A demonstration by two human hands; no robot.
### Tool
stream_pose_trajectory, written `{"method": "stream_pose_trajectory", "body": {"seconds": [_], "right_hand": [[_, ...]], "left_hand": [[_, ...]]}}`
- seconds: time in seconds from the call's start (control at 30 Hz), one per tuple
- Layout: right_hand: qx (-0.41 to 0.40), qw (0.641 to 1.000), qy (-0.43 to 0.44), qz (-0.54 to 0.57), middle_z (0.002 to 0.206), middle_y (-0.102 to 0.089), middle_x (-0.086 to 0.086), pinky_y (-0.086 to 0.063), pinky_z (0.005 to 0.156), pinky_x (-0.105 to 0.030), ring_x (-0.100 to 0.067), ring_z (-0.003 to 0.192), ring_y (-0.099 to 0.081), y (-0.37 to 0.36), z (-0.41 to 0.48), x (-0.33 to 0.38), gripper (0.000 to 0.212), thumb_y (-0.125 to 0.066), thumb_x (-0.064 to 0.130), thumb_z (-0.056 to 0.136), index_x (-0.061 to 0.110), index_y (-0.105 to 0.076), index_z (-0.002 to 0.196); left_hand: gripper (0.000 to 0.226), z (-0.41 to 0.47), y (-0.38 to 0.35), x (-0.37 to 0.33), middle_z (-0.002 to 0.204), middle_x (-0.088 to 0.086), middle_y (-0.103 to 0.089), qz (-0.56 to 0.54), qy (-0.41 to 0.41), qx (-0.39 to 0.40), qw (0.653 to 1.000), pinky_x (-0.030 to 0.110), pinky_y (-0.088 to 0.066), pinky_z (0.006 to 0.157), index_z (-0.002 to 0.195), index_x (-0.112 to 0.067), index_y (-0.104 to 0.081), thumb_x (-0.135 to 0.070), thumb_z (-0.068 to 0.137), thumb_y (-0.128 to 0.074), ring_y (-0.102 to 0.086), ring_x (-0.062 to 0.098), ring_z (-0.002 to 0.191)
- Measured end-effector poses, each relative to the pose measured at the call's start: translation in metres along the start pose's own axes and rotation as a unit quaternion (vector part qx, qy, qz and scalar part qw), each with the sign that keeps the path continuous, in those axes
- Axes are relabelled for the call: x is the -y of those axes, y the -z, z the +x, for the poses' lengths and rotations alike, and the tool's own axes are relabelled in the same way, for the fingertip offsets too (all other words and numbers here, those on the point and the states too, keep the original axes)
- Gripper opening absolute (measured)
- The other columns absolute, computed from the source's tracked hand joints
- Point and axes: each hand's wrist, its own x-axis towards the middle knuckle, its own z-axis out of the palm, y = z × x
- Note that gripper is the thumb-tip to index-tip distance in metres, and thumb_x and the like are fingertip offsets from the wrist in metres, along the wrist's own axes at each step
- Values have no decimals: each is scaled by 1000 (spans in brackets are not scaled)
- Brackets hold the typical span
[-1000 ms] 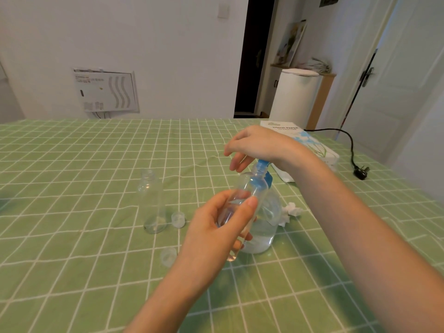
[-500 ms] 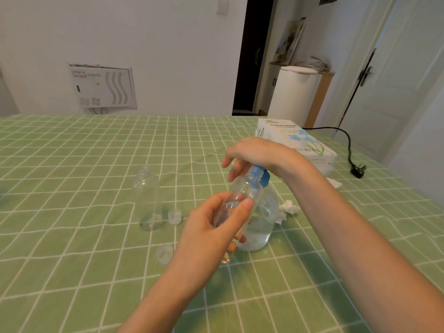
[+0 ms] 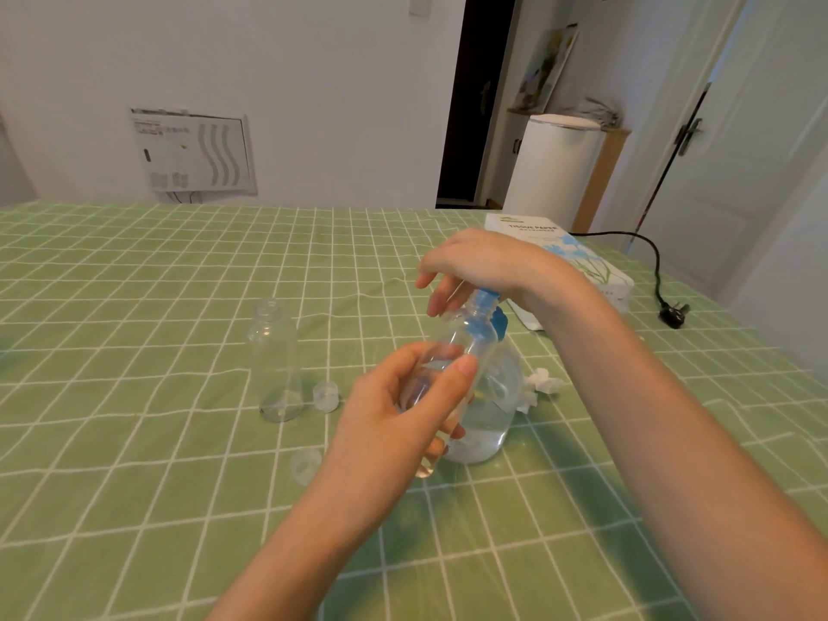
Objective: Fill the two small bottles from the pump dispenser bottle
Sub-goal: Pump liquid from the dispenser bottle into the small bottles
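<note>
My left hand (image 3: 394, 414) grips a small clear bottle (image 3: 466, 347), tilted with its mouth up against the blue nozzle (image 3: 485, 302) of the pump dispenser bottle (image 3: 493, 410). The dispenser stands on the table behind it, partly filled with clear liquid. My right hand (image 3: 475, 266) rests palm down on the pump head, fingers hanging loosely over it. A second small clear bottle (image 3: 275, 360) stands upright and uncapped to the left, with a little liquid at its bottom. Two clear caps (image 3: 325, 395) (image 3: 306, 466) lie on the cloth between that bottle and my left hand.
A green checked tablecloth (image 3: 134, 486) covers the table. A tissue box (image 3: 564, 253) lies behind my right wrist, a crumpled tissue (image 3: 540, 383) sits right of the dispenser, and a black cable with plug (image 3: 672, 313) trails at the far right edge.
Both hands and the bottles keep their poses. The view has tilted slightly, so everything sits a little lower and left in frame.
</note>
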Motion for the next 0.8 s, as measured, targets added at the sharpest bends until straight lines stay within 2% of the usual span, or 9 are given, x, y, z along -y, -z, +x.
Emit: {"method": "stream_pose_trajectory", "body": {"seconds": [0.17,0.27,0.4,0.57,0.7,0.8], "right_hand": [[17,1000,0,21,86,-72,-8,-46,71,-29,-28,90,-65,-7,-1,-5,22,-48,19,91,11,-66,99],[18,999,1,32,91,-72,-12,-44,76,-31,-27,89,-63,-9,0,-7,21,-48,18,91,10,-66,98],[-10,1000,4,14,107,-69,-16,-48,88,-36,-33,107,-62,-7,1,-6,21,-49,21,90,12,-67,96],[-26,1000,4,-8,108,-69,-20,-49,95,-48,-36,107,-62,1,3,1,34,-52,24,88,1,-62,112],[-16,1000,2,-13,108,-69,-19,-46,96,-46,-35,107,-63,-1,4,1,33,-54,24,87,3,-63,111],[-13,1000,3,-4,92,-73,-10,-47,98,-43,-30,96,-67,-5,4,-3,30,-54,22,89,5,-64,111]], "left_hand": [[37,-2,1,3,70,-1,-68,-1,4,-1,1000,16,-41,42,90,-27,-69,-52,64,-61,-58,8,54],[39,-2,2,5,69,0,-68,-1,6,-3,1000,15,-41,42,90,-28,-70,-53,62,-61,-57,7,54],[43,-2,1,4,69,1,-68,1,8,-3,1000,17,-41,42,91,-27,-69,-56,60,-61,-57,8,54],[43,-2,1,1,76,-2,-70,-4,4,-1,1000,16,-43,45,94,-30,-68,-56,61,-60,-60,6,55],[42,-1,0,0,72,-4,-69,-6,4,3,1000,16,-43,44,94,-28,-68,-55,61,-61,-59,5,55],[43,-2,1,2,69,-3,-67,-10,6,2,1000,16,-42,43,91,-25,-68,-54,61,-61,-58,6,54]]}}
